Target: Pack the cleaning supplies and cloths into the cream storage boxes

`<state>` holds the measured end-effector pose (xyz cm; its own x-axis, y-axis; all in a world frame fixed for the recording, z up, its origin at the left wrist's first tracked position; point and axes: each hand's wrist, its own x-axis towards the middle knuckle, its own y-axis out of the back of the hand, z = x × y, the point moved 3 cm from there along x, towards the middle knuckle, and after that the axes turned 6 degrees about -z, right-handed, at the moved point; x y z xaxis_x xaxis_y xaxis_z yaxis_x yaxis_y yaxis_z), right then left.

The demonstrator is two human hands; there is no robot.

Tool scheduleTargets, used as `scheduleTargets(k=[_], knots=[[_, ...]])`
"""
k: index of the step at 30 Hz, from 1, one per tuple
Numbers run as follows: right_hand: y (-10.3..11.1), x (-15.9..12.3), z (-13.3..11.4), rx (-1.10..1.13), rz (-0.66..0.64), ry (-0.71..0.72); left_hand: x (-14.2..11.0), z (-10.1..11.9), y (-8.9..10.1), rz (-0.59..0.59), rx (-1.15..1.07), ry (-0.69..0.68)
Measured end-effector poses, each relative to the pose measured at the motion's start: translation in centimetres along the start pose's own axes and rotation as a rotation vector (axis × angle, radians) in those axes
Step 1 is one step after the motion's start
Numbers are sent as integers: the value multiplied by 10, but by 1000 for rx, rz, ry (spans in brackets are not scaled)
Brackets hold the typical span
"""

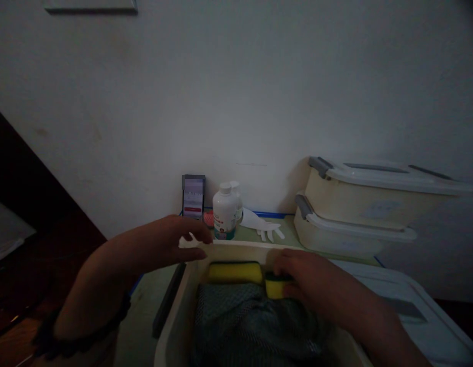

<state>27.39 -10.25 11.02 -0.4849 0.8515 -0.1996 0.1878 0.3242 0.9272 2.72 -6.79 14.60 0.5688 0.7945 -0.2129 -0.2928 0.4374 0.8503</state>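
My left hand (171, 239) is closed on the far left corner of an open cream storage box (236, 246) and pinches a small white object (189, 241) I cannot name. My right hand (301, 278) is inside the box, fingers wrapped round a yellow sponge with a dark green top (273, 288). A second yellow sponge (234, 271) lies along the box's far wall. Below both sponges the box holds dark grey mesh fabric (244, 321).
Behind the box on the pale green tabletop (288, 229) stand a white bottle (224, 213), a phone (193, 196) leaning on the wall and a white glove (265, 224). Two lidded cream bins (358, 209) are stacked at right. A white lid (412, 311) lies beside the box.
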Motion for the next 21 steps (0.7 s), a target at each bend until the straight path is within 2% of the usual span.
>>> scheduleTargets(k=[3,7,9,11,12,17,21], knots=[[-1,5,-2,-4,-1,9,4,-9,-1,-27,-17,47],[8,5,1,69,-25,118,15,-8,-9,-93,-1,0],[14,3,4,81,94,169,18,-5,-12,-113,17,-36],[15,1,8,58,232,168,18,-3,-13,-163,-21,-57],[12,0,11,49,256,151,17,-3,-13,-196,-60,-59],[-9,-3,22,134,71,59,9,-9,-7,-279,-254,-21],[-3,4,25,-39,-75,-77,2,-17,1,-177,-267,80]])
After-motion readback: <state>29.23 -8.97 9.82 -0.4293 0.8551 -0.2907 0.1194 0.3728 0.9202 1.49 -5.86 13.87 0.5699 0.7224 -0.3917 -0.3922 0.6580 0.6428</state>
